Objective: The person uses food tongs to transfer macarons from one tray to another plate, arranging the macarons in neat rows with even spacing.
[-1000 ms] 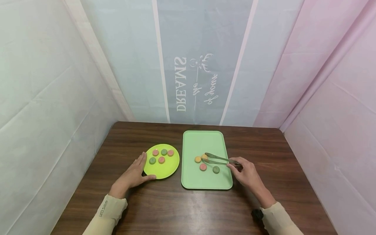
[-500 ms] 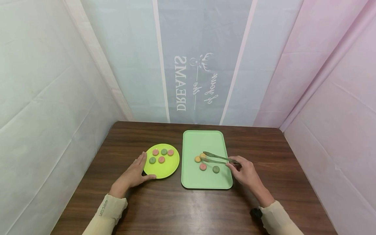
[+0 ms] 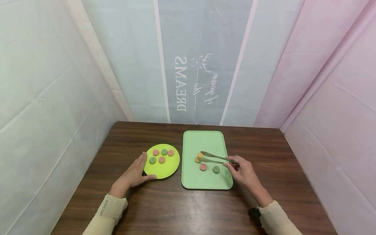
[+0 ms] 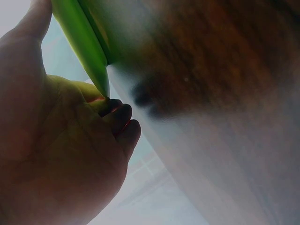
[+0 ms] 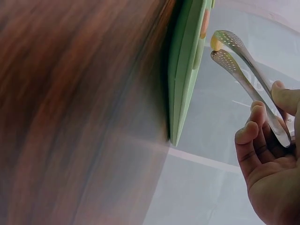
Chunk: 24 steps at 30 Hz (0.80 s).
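My right hand (image 3: 246, 172) holds metal tongs (image 3: 213, 156) over the light green tray (image 3: 203, 141). At the tongs' perforated tips is a yellow macaron-like disc (image 5: 215, 43); in the right wrist view it sits clear of the tray. Below the tips, another yellow disc (image 3: 197, 160) lies on the tray, partly covered in the head view. A pink disc (image 3: 203, 167) and a green disc (image 3: 216, 169) lie nearer me. My left hand (image 3: 133, 173) rests against the left rim of the yellow-green plate (image 3: 164, 170), thumb and fingers spread along its edge. Several pink and green discs (image 3: 162, 160) lie on that plate.
Plate and tray stand side by side on a dark wooden table (image 3: 194, 209), a narrow strip of wood between them. Fabric walls (image 3: 129, 58) close off the back and both sides.
My right hand and the tongs have shifted slightly left, carrying the yellow disc from beside the other yellow disc to over it. My left hand has stayed at the plate.
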Each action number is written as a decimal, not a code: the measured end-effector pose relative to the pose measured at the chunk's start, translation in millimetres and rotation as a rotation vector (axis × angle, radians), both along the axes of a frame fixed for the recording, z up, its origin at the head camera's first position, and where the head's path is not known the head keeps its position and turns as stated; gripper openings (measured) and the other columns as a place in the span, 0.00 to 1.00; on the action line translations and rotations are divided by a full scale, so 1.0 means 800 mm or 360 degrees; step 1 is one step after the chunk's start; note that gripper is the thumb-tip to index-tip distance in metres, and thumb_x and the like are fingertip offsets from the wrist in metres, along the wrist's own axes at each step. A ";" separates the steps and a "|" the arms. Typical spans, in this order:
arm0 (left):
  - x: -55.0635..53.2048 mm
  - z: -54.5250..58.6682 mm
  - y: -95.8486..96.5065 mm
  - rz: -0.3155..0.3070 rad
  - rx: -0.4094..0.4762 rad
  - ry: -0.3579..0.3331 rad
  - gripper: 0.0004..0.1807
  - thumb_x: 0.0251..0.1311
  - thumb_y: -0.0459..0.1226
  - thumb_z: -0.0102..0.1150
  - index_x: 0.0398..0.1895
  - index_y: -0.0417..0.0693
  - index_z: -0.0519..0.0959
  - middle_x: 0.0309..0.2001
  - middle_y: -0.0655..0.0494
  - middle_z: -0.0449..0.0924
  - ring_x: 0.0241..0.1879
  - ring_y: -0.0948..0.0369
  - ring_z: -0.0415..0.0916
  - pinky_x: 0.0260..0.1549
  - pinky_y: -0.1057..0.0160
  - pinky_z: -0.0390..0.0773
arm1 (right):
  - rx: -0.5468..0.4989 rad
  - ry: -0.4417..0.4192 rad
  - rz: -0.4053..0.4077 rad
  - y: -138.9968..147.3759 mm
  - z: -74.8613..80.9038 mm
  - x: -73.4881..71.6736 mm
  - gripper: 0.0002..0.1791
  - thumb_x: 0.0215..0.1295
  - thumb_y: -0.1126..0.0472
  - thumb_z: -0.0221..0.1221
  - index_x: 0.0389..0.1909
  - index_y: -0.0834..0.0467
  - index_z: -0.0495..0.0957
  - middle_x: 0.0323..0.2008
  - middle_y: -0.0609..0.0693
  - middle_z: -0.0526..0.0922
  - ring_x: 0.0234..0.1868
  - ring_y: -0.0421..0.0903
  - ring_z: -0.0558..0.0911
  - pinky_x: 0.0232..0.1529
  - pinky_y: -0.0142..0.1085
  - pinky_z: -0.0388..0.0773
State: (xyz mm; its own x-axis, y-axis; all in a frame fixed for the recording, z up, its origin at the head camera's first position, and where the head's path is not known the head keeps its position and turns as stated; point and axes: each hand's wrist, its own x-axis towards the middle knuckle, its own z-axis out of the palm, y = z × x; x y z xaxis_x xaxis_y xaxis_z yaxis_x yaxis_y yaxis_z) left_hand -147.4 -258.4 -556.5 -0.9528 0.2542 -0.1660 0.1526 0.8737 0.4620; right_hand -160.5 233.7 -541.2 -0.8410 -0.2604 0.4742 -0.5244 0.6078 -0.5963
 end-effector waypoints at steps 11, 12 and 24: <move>0.000 0.002 0.000 0.0004 -0.0012 -0.0035 0.70 0.65 0.68 0.66 0.87 0.32 0.38 0.87 0.34 0.37 0.85 0.39 0.40 0.83 0.37 0.49 | -0.0013 0.0007 0.0048 -0.010 0.005 -0.002 0.13 0.66 0.65 0.75 0.50 0.62 0.88 0.32 0.42 0.82 0.28 0.33 0.78 0.28 0.32 0.82; 0.000 0.003 0.000 0.0004 -0.0013 -0.0037 0.70 0.65 0.68 0.66 0.87 0.32 0.38 0.87 0.34 0.36 0.85 0.39 0.40 0.83 0.37 0.49 | -0.0007 0.0006 0.0046 -0.012 0.006 -0.002 0.13 0.66 0.65 0.75 0.50 0.61 0.88 0.32 0.42 0.82 0.29 0.33 0.79 0.28 0.32 0.82; -0.001 0.008 -0.001 0.0002 -0.0010 -0.0049 0.70 0.65 0.68 0.66 0.87 0.32 0.38 0.87 0.34 0.37 0.85 0.39 0.40 0.83 0.37 0.49 | -0.0031 -0.0002 0.0089 -0.029 0.012 -0.005 0.14 0.64 0.66 0.76 0.50 0.62 0.88 0.31 0.43 0.82 0.28 0.33 0.79 0.27 0.31 0.82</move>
